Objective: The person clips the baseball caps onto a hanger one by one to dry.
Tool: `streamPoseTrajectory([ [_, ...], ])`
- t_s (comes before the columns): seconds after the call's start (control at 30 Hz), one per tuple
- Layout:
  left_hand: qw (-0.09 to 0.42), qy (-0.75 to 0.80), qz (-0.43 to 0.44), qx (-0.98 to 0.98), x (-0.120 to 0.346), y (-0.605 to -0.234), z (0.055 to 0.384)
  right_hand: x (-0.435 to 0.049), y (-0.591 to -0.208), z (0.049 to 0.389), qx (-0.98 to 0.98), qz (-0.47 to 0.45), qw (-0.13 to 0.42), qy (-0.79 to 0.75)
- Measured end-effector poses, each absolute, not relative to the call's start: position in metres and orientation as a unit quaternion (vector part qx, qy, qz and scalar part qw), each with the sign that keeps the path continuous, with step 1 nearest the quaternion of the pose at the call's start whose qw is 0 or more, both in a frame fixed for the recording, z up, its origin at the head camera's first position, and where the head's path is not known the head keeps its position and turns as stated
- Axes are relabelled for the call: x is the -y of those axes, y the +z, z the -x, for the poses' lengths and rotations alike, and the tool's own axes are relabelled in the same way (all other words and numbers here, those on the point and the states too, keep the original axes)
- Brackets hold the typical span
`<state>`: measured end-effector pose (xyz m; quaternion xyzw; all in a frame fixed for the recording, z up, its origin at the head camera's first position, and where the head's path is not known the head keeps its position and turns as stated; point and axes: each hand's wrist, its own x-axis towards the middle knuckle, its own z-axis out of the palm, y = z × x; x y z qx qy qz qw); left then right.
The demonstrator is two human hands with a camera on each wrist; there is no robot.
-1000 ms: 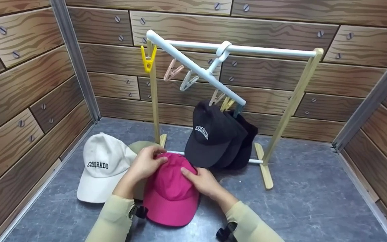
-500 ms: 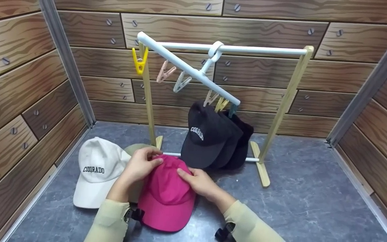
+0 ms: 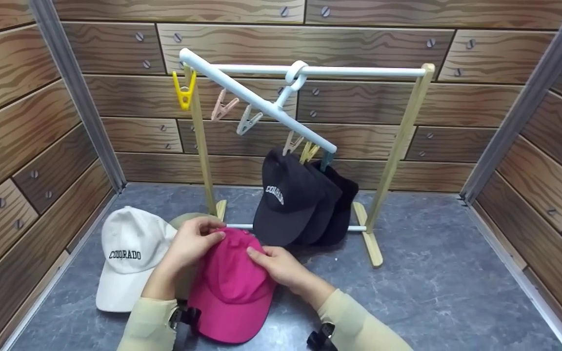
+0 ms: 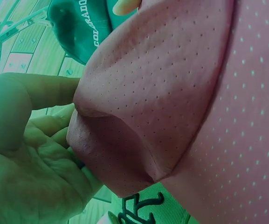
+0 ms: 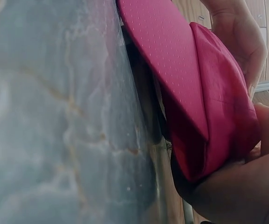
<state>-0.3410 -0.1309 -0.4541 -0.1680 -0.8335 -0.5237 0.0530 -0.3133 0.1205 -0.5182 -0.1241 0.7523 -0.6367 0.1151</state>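
I'm working in what looks like a staged booth: wood-print panels (image 3: 242, 44), metal corner posts (image 3: 77, 92), marbled grey surface (image 3: 432, 273).

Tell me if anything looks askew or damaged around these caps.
The white hanger bar looks askew: it slants down toward the end bearing the dark caps, while the clips at its raised end hold nothing. No damage stands out.

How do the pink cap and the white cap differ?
The pink cap is held in both hands; the white cap sits unheld. The white cap bears black COLORADO lettering; the pink cap shows none. Shared: both are brimmed, fronts showing in the head view.
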Motion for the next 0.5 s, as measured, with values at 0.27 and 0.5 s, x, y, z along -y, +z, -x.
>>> streamPoseTrajectory([
  [0.27,0.042,-0.557,0.159,0.814,0.134,-0.451,0.338,-0.115,-0.512,0.306,-0.748,0.125,0.130,-0.639],
  [0.5,0.027,-0.593,0.158,0.789,0.136,-0.447,0.333,-0.113,-0.505,0.299,-0.745,0.139,0.109,-0.643],
])
